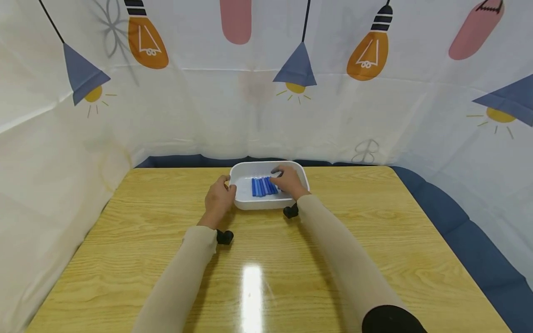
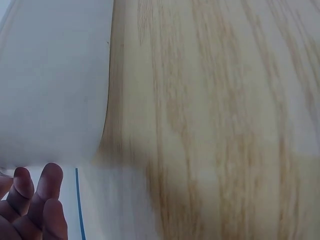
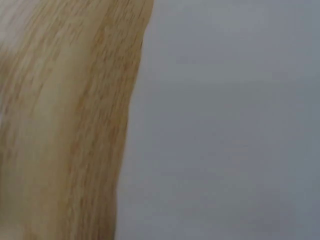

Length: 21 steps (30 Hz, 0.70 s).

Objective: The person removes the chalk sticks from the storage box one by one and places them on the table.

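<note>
A white plastic tray (image 1: 245,205) with raised walls stands near the table's far edge. In it, blue sticks (image 1: 261,187) lie side by side in a row. My left hand (image 1: 219,198) holds the tray's left end, the thumb at the rim. In the left wrist view its fingertips (image 2: 51,176) show just past the tray's wall. Over the right part of the tray reaches my right hand (image 1: 290,179). Its thumb tip is right at the row's right end, with a gap between thumb and forefinger; the palm hides part of the tray floor.
The tray stands on a wood-grain table (image 1: 166,194). A white cloth (image 1: 200,111) printed with lamps and bulbs hangs behind and at both sides. Dark blue padding (image 1: 449,217) runs along the right and far edges. Black wrist cameras (image 1: 225,237) hang below both wrists.
</note>
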Available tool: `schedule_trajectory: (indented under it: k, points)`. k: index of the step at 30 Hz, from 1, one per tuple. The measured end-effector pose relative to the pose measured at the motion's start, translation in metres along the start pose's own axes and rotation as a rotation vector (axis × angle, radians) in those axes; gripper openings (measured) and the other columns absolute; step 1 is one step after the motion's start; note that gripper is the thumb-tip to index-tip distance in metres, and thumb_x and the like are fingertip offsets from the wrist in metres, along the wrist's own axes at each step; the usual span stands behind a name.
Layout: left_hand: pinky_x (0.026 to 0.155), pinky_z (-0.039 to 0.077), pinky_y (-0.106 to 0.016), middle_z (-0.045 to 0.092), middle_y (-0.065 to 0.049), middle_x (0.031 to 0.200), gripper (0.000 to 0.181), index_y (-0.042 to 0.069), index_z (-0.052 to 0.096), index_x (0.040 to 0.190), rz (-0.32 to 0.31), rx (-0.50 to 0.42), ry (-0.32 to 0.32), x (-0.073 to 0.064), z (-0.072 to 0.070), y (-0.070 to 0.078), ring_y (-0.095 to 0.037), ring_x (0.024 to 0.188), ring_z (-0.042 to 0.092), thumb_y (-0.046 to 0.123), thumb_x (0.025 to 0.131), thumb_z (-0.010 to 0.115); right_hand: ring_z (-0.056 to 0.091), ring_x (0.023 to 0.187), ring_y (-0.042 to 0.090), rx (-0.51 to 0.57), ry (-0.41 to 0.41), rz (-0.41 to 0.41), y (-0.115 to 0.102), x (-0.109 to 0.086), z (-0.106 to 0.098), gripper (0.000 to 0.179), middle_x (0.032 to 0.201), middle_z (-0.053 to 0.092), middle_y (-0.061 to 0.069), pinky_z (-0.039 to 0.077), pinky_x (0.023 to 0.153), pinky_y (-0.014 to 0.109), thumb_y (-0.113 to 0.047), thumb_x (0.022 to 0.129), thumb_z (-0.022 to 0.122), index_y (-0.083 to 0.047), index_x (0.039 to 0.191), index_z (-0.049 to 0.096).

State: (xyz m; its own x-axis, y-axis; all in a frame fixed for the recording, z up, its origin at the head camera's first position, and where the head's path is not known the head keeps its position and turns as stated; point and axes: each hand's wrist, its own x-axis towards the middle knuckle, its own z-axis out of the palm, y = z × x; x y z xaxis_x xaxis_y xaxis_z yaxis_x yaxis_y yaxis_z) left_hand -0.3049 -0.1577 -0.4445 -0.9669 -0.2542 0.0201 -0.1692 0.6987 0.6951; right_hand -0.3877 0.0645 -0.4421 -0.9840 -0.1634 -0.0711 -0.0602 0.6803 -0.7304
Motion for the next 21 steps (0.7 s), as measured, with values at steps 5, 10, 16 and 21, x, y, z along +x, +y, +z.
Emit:
schedule_trajectory:
  k: [5, 10, 16, 21]
  points:
    - [0.064, 0.041, -0.032, 0.06, -0.008, 0.095, 0.048, 0.015, 0.049, 0.138, -0.005, -0.004, -0.002, 0.0004, 0.0003, 0.0004, -0.024, 0.08, 0.054, 0.034, 0.094, 0.051, 0.059, 0.077, 0.018, -0.022, -0.033, 0.009, 0.0026, 0.0025, 0.0005, 0.039, 0.092, 0.065, 0.009, 0.05, 0.06, 0.027, -0.024, 0.085, 0.067, -0.013, 0.122, 0.062]
    - [0.065, 0.041, -0.032, 0.06, -0.009, 0.095, 0.049, 0.014, 0.048, 0.138, 0.003, 0.0, -0.003, -0.0003, -0.0001, 0.0015, -0.024, 0.081, 0.054, 0.034, 0.094, 0.05, 0.06, 0.079, 0.018, -0.05, -0.062, 0.027, 0.0047, 0.0053, 0.0011, 0.039, 0.095, 0.066, 0.009, 0.05, 0.063, 0.027, -0.023, 0.086, 0.067, -0.012, 0.123, 0.062]
    - [0.065, 0.042, -0.032, 0.06, -0.009, 0.096, 0.048, 0.014, 0.048, 0.138, 0.0, -0.013, 0.0, 0.0005, 0.0003, 0.0014, -0.024, 0.082, 0.054, 0.033, 0.094, 0.05, 0.06, 0.084, 0.019, -0.079, -0.073, 0.014, 0.0043, 0.0053, 0.0009, 0.039, 0.102, 0.066, 0.01, 0.05, 0.067, 0.027, -0.021, 0.086, 0.067, -0.011, 0.124, 0.062]
    - [0.066, 0.041, -0.032, 0.059, -0.009, 0.097, 0.048, 0.014, 0.047, 0.139, -0.007, -0.025, -0.006, 0.0014, 0.0006, 0.0005, -0.025, 0.084, 0.053, 0.033, 0.095, 0.05, 0.06, 0.085, 0.019, -0.084, -0.088, 0.016, 0.0032, 0.0044, 0.0005, 0.038, 0.105, 0.066, 0.01, 0.051, 0.068, 0.027, -0.02, 0.087, 0.067, -0.011, 0.124, 0.062]
